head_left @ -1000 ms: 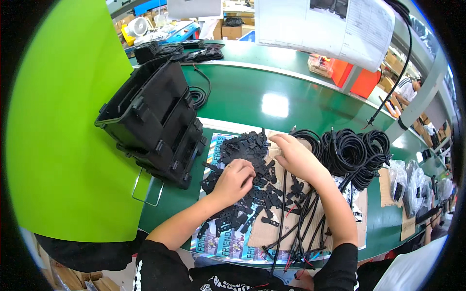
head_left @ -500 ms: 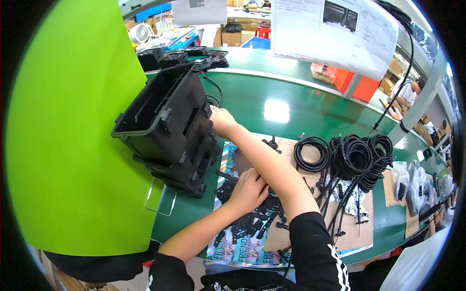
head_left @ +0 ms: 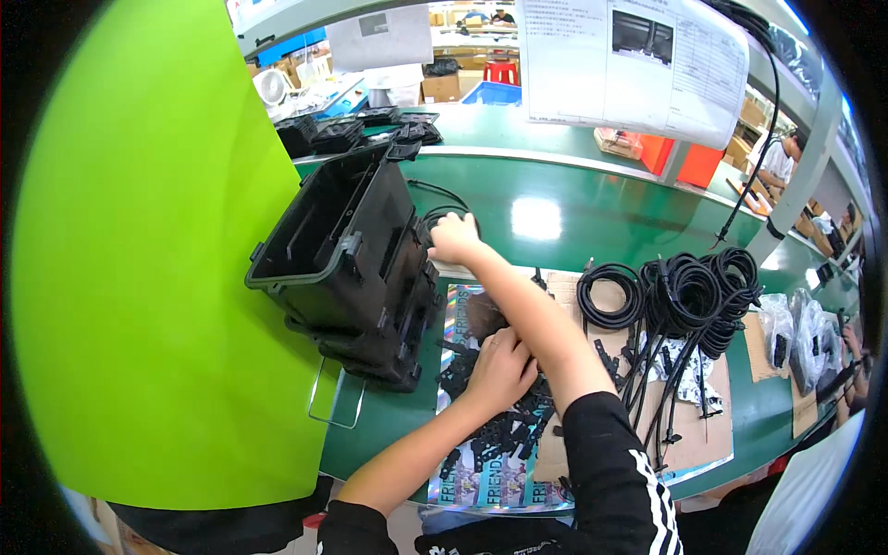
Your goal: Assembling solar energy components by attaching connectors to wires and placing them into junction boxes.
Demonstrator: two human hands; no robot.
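Observation:
My right hand [head_left: 454, 239] reaches across past the far right side of a black plastic box [head_left: 347, 240], with its fingers closed at a coil of black cable [head_left: 451, 211] lying there. Nearer to me, my left hand [head_left: 504, 372] rests over a pile of small black plastic parts [head_left: 499, 435]. Its fingers are curled in, and my right forearm partly covers the fingertips, so what they hold cannot be made out. The pile lies on a printed shiny sheet [head_left: 456, 319] next to cardboard.
Several coiled black cables [head_left: 684, 291] lie on the cardboard [head_left: 555, 453] at the right, near bagged parts [head_left: 805, 347]. A bright green panel [head_left: 166, 277] fills the left. A wire handle [head_left: 335, 424] juts below the box. Black parts [head_left: 338, 136] sit on the back ledge under hanging paper sheets [head_left: 634, 69].
The whole view has shifted, so the box and bench appear farther right. My right hand shows more fully beside the box at the cable coil. My left hand stays over the pile.

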